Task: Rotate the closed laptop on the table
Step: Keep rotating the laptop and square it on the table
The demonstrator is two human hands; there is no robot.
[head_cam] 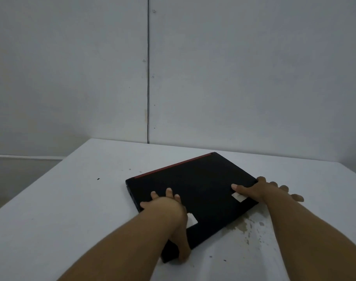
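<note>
- Grey panelled wall (234,67) behind, white table (71,199) in front of us, stained near our right arm.
- Closed black laptop (197,185) lies flat and skewed on the table, red hinge strip (173,165) at the far side.
- Our left hand (169,211) presses the lid, fingers spread, thumb hooked round the near corner.
- Our right hand (262,189) clasps the right corner, thumb on top.
- We judge it stiff, fairly heavy, smooth — best held at opposite corners and pivoted flat.

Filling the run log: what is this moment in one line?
laptop: closed, askew on table | left hand: gripping near corner | right hand: gripping right corner
</note>
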